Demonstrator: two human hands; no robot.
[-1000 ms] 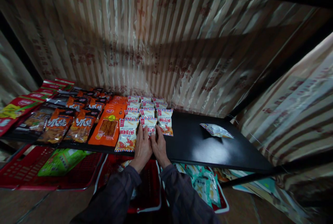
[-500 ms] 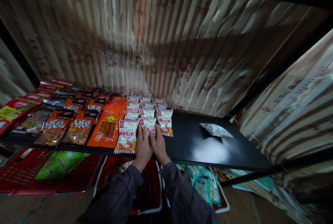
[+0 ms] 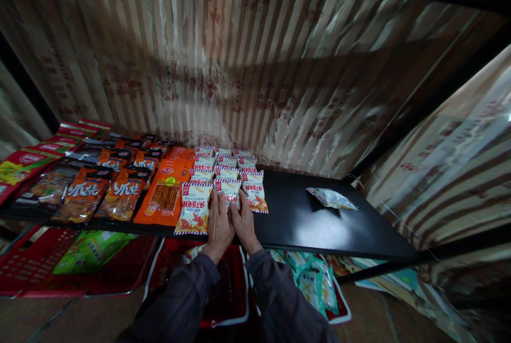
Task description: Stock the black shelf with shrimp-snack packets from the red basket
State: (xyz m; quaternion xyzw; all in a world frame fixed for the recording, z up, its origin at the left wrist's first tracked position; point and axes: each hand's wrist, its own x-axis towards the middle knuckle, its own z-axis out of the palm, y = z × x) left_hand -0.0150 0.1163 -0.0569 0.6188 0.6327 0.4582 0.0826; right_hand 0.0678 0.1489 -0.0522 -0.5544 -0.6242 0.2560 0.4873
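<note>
My left hand (image 3: 220,227) and my right hand (image 3: 244,227) press in from both sides on a small white snack bag (image 3: 226,186), fingers curved over its lower part. It is at the front of the middle row of matching bags on the black shelf (image 3: 291,220). Left of it, close to my left hand, lies another white bag (image 3: 194,209) with shrimp pictures. Beyond my right fingertips, the front bag of the right row (image 3: 254,190) sits slightly askew. My palms hide the lower edge of the held bag.
Orange packets (image 3: 164,197) and black-orange snack bags (image 3: 125,190) fill the shelf's left side. A lone white bag (image 3: 332,198) lies on the right. Below are red baskets (image 3: 107,274), one holding a green bag (image 3: 90,251), another with teal packets (image 3: 311,279).
The front bag of the right row has shifted slightly to the right and forward. Both hands stay around the middle bag, almost unmoved.
</note>
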